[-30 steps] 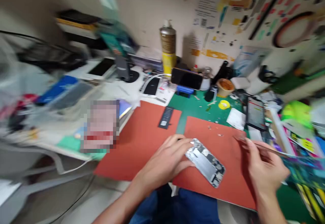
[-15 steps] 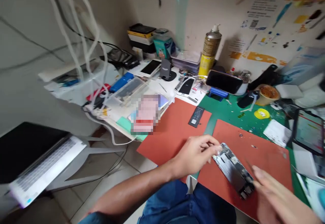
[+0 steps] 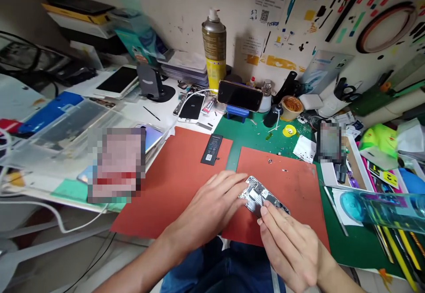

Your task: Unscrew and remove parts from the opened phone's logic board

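An opened phone (image 3: 255,198) with its inner parts showing lies slanted on the right red mat. My left hand (image 3: 215,200) grips its left end, thumb and fingers at the edges. Over the phone's lower right part, my right hand (image 3: 288,242) pinches a thin pointed tool (image 3: 262,198); only its tip shows, so its kind is unclear. Part of the phone is hidden under this hand. A black phone battery (image 3: 211,149) lies apart from both hands on the left red mat (image 3: 166,186).
Tiny parts (image 3: 270,161) dot the right red mat (image 3: 299,182). Behind stand a spray can (image 3: 214,49), a phone on a blue stand (image 3: 239,96) and a small yellow lid (image 3: 289,130). At the right are a clear bottle (image 3: 388,206) and several tools.
The view has swung to the right. My right hand has moved from beside the phone's lower end to over it, bringing the tool tip onto the phone. My left hand stays at its edge.
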Tool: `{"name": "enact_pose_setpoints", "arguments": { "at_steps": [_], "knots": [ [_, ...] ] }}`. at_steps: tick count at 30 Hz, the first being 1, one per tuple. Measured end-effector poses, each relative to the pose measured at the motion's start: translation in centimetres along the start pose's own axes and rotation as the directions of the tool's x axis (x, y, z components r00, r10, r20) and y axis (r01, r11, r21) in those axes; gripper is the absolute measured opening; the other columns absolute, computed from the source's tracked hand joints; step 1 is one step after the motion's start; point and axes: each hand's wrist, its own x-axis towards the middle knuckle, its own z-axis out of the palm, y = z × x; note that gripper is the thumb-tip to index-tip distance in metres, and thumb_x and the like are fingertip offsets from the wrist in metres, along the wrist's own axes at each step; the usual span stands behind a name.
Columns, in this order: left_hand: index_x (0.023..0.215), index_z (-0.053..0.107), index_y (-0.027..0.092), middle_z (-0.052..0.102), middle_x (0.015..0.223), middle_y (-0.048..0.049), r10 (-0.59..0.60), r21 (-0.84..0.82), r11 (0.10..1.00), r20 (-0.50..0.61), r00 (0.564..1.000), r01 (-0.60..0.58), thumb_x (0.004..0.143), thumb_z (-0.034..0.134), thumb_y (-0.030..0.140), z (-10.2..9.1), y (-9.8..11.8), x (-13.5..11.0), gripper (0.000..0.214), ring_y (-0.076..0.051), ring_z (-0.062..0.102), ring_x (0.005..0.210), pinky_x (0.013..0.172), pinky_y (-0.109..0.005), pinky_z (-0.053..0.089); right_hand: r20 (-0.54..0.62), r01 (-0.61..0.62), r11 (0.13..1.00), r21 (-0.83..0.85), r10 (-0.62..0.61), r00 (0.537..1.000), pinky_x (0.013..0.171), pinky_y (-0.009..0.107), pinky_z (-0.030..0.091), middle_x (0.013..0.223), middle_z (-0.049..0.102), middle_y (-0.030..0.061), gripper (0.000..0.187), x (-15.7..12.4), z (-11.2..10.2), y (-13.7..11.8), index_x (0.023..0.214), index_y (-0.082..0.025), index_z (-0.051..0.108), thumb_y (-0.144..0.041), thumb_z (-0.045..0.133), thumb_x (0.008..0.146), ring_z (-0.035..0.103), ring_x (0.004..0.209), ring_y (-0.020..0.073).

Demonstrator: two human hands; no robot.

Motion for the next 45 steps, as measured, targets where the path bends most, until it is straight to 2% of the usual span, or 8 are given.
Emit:
{"name": "enact_pose_setpoints", "arguments": {
  "at_steps": [2, 5, 8, 11, 15, 21, 31, 45],
  "knots": [
    [0.148, 0.057, 0.022, 0.059, 0.161, -0.0134, 0.051, 0.048, 0.997, 0.108, 0.993, -0.057, 0.107, 0.066, 0.04, -0.1, -0.4, 0.1, 0.045, -0.032, 0.048, 0.157, 0.122, -0.053, 0.051, 0.002, 0.008, 1.0, -0.011, -0.008, 1.0, 0.095, 0.041, 0.072, 0.1, 0.086, 0.0177, 0.02, 0.1, 0.0, 0.4, 0.098, -0.007, 0.079, -0.001, 0.061, 0.099, 0.082, 0.113, 0.0349],
    [0.158, 0.045, 0.022, 0.053, 0.166, -0.0158, 0.085, 0.029, 0.995, 0.16, 0.983, -0.091, 0.104, 0.072, 0.039, 0.2, -1.0, 0.2, 0.062, -0.032, 0.037, 0.164, 0.128, -0.058, 0.045, 0.008, 0.016, 1.0, -0.026, -0.016, 1.0, 0.093, 0.041, 0.073, 0.098, 0.086, 0.0176, 0.017, 0.3, 0.1, 0.7, 0.096, -0.007, 0.08, -0.003, 0.064, 0.098, 0.083, 0.108, 0.0351],
    [0.156, 0.046, 0.023, 0.058, 0.162, -0.0157, 0.095, 0.009, 0.995, 0.108, 0.99, -0.096, 0.107, 0.065, 0.027, 0.7, -1.2, 0.1, 0.053, -0.029, 0.042, 0.161, 0.131, -0.059, 0.041, 0.036, 0.046, 0.998, -0.038, -0.044, 0.998, 0.096, 0.042, 0.072, 0.101, 0.086, 0.0155, 0.017, 0.3, 0.5, 0.8, 0.097, -0.01, 0.081, -0.005, 0.064, 0.098, 0.082, 0.112, 0.0342],
    [0.147, 0.05, 0.02, 0.062, 0.158, -0.017, 0.14, 0.03, 0.989, 0.045, 0.989, -0.142, 0.109, 0.061, 0.026, 1.0, -1.1, -0.2, 0.04, -0.029, 0.045, 0.159, 0.129, -0.06, 0.043, 0.072, 0.088, 0.995, -0.038, -0.085, 0.994, 0.095, 0.04, 0.072, 0.1, 0.087, 0.0133, 0.019, 0.4, 0.8, 1.0, 0.097, -0.011, 0.081, -0.006, 0.063, 0.098, 0.083, 0.11, 0.0329],
    [0.145, 0.052, 0.013, 0.064, 0.154, -0.019, 0.21, 0.124, 0.97, 0.019, 0.978, -0.21, 0.11, 0.061, 0.028, 1.2, -1.1, -0.5, 0.039, -0.032, 0.046, 0.159, 0.13, -0.058, 0.044, 0.118, 0.133, 0.991, -0.002, -0.131, 0.984, 0.091, 0.041, 0.073, 0.101, 0.086, 0.0152, 0.021, 0.7, 1.2, 1.2, 0.099, -0.01, 0.081, -0.008, 0.06, 0.098, 0.084, 0.107, 0.0343],
    [0.149, 0.052, 0.01, 0.065, 0.153, -0.0188, 0.229, 0.175, 0.959, -0.01, 0.973, -0.224, 0.11, 0.06, 0.031, 1.2, -1.1, -0.6, 0.045, -0.031, 0.048, 0.157, 0.129, -0.053, 0.047, 0.151, 0.15, 0.989, -0.012, -0.147, 0.978, 0.098, 0.043, 0.071, 0.107, 0.086, 0.0145, 0.017, 0.2, 1.8, 1.4, 0.104, -0.012, 0.081, -0.02, 0.066, 0.101, 0.082, 0.114, 0.0338],
    [0.149, 0.056, 0.011, 0.063, 0.156, -0.0165, 0.224, 0.214, 0.951, 0.014, 0.975, -0.221, 0.111, 0.059, 0.034, 1.4, -1.1, -0.6, 0.044, -0.032, 0.049, 0.157, 0.127, -0.053, 0.049, 0.159, 0.169, 0.985, -0.029, -0.162, 0.974, 0.096, 0.041, 0.071, 0.099, 0.087, 0.0102, 0.017, 0.5, 1.7, 1.7, 0.102, -0.014, 0.081, -0.017, 0.064, 0.101, 0.084, 0.108, 0.0319],
    [0.147, 0.057, 0.003, 0.064, 0.153, -0.02, 0.226, 0.288, 0.93, 0.045, 0.973, -0.229, 0.11, 0.06, 0.028, 1.6, -1.2, -0.8, 0.045, -0.034, 0.047, 0.158, 0.127, -0.053, 0.049, 0.17, 0.172, 0.985, 0.014, -0.172, 0.97, 0.098, 0.045, 0.071, 0.106, 0.085, 0.0183, 0.022, 0.6, 2.2, 1.6, 0.108, -0.008, 0.08, -0.021, 0.068, 0.095, 0.082, 0.112, 0.0377]
  ]
}}
